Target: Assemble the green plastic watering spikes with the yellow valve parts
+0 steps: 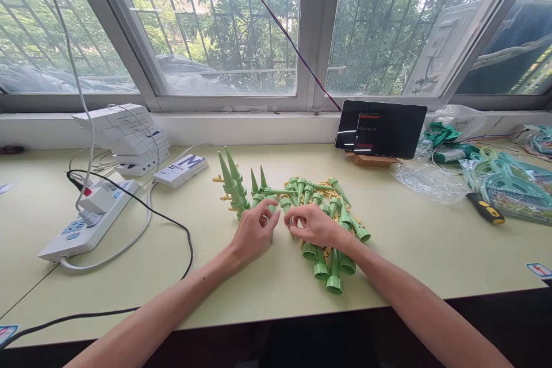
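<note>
Green plastic spikes with ribbed caps and small yellow valves lie in a loose pile (334, 283) right of centre on the pale table. To the left stand tall stacked green spikes (233, 184), points up, with yellow valves sticking out. My left hand (256, 227) has its fingers bent around a green cap piece, beside two shorter upright spikes (254, 181). Close to it, at the pile's left edge, my right hand (306, 223) has thumb and fingertips pinched together; what they hold, if anything, is too small to name.
On the left of the table (207, 293) are a white power strip (95, 230), cables and white boxes (129, 138). A tablet (382, 129) with a timer stands at the back. A screwdriver (485, 209) and bagged green items (513, 184) lie at the right.
</note>
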The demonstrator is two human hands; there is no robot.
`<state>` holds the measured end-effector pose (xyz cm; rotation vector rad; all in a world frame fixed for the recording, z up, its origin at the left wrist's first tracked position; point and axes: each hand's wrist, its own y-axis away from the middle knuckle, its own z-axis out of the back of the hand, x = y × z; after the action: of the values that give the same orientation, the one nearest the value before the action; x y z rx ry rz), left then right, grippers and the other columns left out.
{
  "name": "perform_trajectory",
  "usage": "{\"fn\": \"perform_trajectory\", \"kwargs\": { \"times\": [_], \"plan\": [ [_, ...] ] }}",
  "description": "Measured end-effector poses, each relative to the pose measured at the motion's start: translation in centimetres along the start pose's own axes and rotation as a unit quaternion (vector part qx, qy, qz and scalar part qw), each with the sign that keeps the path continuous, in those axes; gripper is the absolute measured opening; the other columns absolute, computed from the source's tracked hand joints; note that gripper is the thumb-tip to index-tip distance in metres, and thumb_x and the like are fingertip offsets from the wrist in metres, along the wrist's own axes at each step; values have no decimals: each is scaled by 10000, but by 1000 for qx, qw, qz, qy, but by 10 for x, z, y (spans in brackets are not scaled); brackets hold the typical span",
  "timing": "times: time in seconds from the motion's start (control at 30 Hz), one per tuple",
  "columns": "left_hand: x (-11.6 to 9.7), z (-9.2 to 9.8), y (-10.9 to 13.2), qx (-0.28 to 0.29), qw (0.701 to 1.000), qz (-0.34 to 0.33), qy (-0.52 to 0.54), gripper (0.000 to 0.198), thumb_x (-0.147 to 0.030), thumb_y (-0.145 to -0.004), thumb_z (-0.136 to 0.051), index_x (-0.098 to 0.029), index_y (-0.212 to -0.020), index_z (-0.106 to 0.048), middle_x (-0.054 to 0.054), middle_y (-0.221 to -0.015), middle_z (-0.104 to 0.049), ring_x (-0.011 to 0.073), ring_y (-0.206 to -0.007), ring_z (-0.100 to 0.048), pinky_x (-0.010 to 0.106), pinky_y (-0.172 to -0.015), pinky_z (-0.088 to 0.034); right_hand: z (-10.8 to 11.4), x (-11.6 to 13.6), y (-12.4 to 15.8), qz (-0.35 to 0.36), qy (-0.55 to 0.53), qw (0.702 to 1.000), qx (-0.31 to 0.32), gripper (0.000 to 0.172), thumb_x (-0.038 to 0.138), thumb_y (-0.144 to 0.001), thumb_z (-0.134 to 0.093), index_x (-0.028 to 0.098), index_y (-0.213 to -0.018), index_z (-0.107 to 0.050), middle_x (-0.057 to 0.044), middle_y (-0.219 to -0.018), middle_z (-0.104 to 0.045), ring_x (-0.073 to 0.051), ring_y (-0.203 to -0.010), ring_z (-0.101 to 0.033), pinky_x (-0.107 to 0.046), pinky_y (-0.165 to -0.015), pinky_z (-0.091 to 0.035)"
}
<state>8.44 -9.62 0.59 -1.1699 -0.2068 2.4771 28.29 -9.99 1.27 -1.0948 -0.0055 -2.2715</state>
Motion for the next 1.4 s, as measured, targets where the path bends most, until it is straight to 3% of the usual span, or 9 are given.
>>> {"fn": "perform_trajectory", "kwargs": {
  "times": [0.2,0.43,0.6,0.73,1.1,1.4],
  "plan": [
    [-2,1,-1,1,994,60,95,422,-463,-900,-537,-217,-1243,-528,-8,-739,-694,75,-413,-413,211,-431,-337,-2,1,0,37,-34,999,-4,124,101,-765,-569,173,-810,-659,55,-645,-544,-57,-530,-367,-178,-530,-309],
    [0,0,-3,47,967,123,217,461,-490,-867,-593,-207,-1230,-564,-33,-608,-634,62,-327,-378,203,-371,-331,-3,-1,0,75,-25,997,-2,119,79,-744,-581,172,-774,-650,59,-636,-529,-57,-540,-380,-179,-534,-310],
    [5,0,-4,61,953,132,267,454,-472,-842,-645,-187,-1189,-575,-14,-653,-645,39,-339,-342,194,-380,-304,-3,0,0,126,5,992,-8,126,69,-736,-593,172,-779,-652,45,-675,-556,-71,-583,-430,-193,-587,-346],
    [5,0,-5,62,953,122,269,417,-456,-839,-653,-205,-1165,-584,2,-725,-659,30,-351,-339,191,-380,-290,-4,1,0,148,7,989,-11,137,73,-761,-582,174,-807,-662,36,-680,-573,-79,-597,-457,-201,-611,-368],
    [0,3,-5,32,962,119,244,378,-455,-831,-653,-224,-1120,-578,-23,-681,-600,41,-377,-344,178,-365,-289,-3,1,1,146,21,989,-24,105,124,-814,-575,162,-798,-672,19,-668,-599,-80,-563,-463,-201,-565,-367],
    [1,3,-5,7,958,133,253,366,-483,-805,-668,-214,-1037,-583,-31,-708,-570,37,-392,-332,177,-363,-288,5,-5,-3,84,81,988,-101,138,148,-857,-561,162,-749,-646,15,-660,-623,-83,-555,-473,-217,-598,-368]
  ]
}}
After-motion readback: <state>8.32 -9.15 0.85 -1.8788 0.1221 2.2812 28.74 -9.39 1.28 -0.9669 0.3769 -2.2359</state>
